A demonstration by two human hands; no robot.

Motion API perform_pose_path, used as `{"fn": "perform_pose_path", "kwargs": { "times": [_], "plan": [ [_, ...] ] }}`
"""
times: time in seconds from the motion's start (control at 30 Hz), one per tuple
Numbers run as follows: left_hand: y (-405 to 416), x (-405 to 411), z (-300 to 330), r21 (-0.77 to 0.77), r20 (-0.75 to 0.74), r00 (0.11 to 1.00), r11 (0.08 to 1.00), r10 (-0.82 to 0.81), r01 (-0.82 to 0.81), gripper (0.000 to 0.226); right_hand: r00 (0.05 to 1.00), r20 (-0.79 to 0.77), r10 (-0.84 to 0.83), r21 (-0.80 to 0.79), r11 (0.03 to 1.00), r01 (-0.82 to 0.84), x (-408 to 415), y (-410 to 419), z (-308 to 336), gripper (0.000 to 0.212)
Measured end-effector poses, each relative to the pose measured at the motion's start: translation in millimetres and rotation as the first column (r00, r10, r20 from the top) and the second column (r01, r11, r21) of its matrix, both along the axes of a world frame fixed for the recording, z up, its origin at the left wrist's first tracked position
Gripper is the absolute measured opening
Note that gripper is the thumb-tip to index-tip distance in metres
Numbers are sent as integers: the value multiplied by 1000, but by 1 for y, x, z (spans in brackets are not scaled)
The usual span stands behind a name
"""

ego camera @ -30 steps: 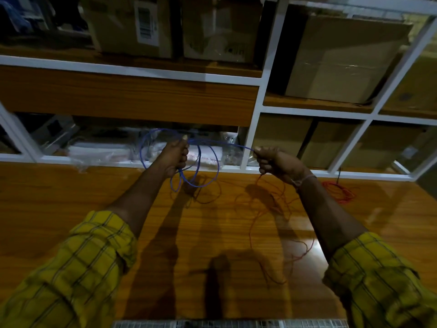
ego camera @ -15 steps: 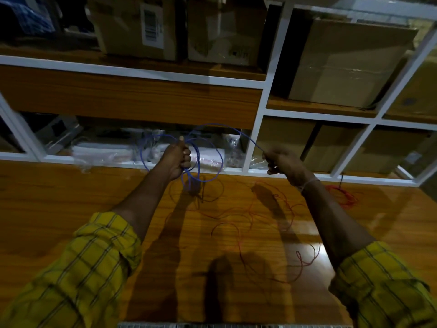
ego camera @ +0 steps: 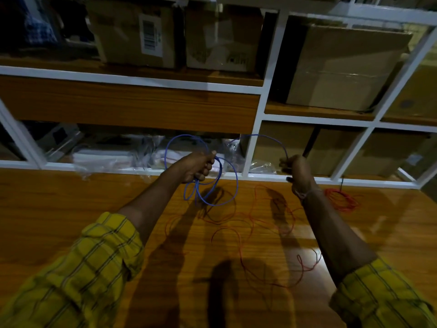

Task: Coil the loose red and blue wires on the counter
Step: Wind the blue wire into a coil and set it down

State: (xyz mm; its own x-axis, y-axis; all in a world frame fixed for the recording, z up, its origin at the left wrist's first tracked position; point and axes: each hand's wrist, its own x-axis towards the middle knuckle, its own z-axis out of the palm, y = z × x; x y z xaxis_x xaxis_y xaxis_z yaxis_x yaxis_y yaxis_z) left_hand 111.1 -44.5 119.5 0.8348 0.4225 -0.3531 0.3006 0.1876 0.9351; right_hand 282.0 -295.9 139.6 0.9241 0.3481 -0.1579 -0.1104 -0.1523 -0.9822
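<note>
1. Gripping a bundle of blue wire (ego camera: 214,188) loops in the left hand (ego camera: 197,168), held above the desk (ego camera: 71,209).
2. Pinching the free end of the same wire in the right hand (ego camera: 296,169), raised in an arc between both hands.
3. Best done by bringing each new loop to the left hand at matching size, keeping the wire untwisted and slack even.
4. Lying loose on the desk below: red wire (ego camera: 248,233), uncoiled; a small red bundle (ego camera: 341,201) near the shelf (ego camera: 255,129).
5. Showing a barcode label on a box (ego camera: 132,34); print too blurred to read.
</note>
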Motion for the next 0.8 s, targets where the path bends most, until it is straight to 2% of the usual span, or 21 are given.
{"fn": "perform_pose_path", "kwargs": {
  "times": [0.1,0.13,0.2,0.23,0.27,0.33,0.4,0.47,0.53,0.63,0.73,0.8],
  "plan": [
    [-4,4,-2,23,-43,999,1000,-8,9,36,961,-25,-277,273,922,273,2,5,14,27],
    [-5,5,-3,44,-56,998,999,-1,3,36,932,19,-362,269,900,344,3,5,20,29],
    [-5,7,-6,103,-74,997,995,-1,8,35,862,277,-425,86,904,419,4,3,23,30],
    [-5,8,-7,134,-82,997,991,-9,20,35,823,411,-392,30,908,417,3,2,23,27],
    [-6,9,-7,156,-90,996,987,-20,34,34,807,509,-301,16,940,340,-2,1,25,25],
    [-11,12,-5,165,-112,993,984,-47,65,34,752,659,-9,-60,996,64,-9,1,25,35],
    [-19,13,1,139,-145,985,984,-93,113,34,643,678,356,-316,931,-182,-20,7,24,61],
    [-27,15,7,89,-173,972,981,-157,174,35,518,622,588,-512,805,-299,-28,16,18,88],
    [-33,16,13,3,-172,958,972,-229,233,37,456,583,672,-587,737,-335,-33,23,6,104],
    [-39,14,20,-140,-135,936,941,-325,307,40,480,583,656,-588,748,-309,-34,27,-14,109],
    [-43,10,21,-273,-48,893,866,-448,420,41,508,611,608,-542,788,-291,-36,27,-22,96],
    [-45,8,21,-340,8,863,810,-505,478,40,514,616,598,-489,801,-345,-36,25,-24,81]
  ]
}}
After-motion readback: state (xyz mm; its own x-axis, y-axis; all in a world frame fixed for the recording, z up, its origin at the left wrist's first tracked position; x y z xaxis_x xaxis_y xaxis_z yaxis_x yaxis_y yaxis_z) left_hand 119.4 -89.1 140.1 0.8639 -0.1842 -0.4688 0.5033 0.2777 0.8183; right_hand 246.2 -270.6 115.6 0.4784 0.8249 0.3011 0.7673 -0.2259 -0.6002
